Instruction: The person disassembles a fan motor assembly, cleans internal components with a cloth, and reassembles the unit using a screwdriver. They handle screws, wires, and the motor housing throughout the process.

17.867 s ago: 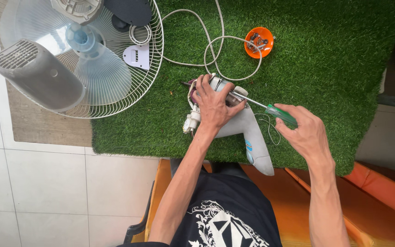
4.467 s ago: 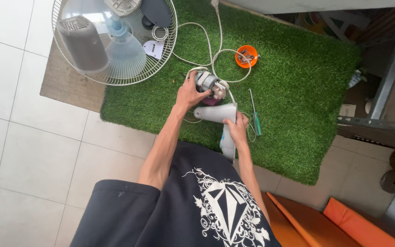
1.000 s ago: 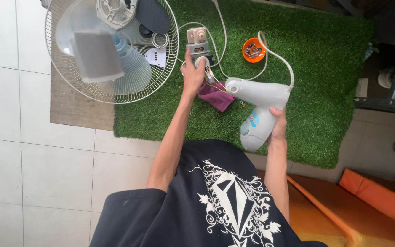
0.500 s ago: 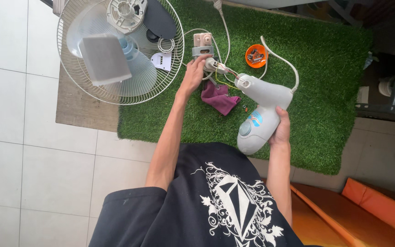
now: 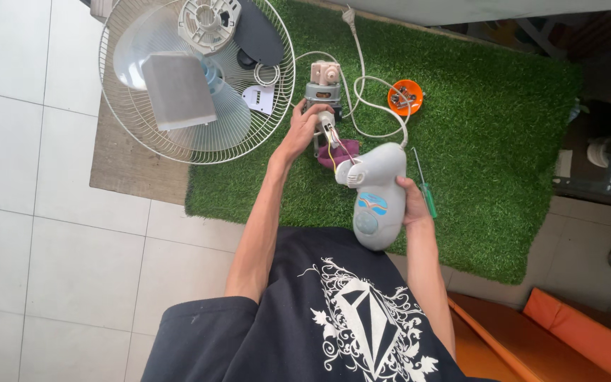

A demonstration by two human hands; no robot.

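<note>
My left hand (image 5: pixel 298 131) reaches forward and grips the fan motor (image 5: pixel 323 88), which stands on the green turf mat (image 5: pixel 489 106). Red and yellow wires run from the motor to the grey fan housing (image 5: pixel 376 198), which my right hand (image 5: pixel 413 205) holds up by its side above the mat. A purple part (image 5: pixel 334 152) lies under the wires. A green-handled screwdriver (image 5: pixel 424 185) lies on the turf just right of the housing.
A wire fan guard (image 5: pixel 139 138) with a clear blade, grey motor cover and small parts inside lies at the upper left. An orange bowl (image 5: pixel 405 97) of screws sits on the turf, with the white power cord (image 5: pixel 362 85) looping around it. Orange seat edge at lower right.
My right hand has brought the housing lower and closer to my body. My left hand has moved the motor farther right of the guard and set it upright.
</note>
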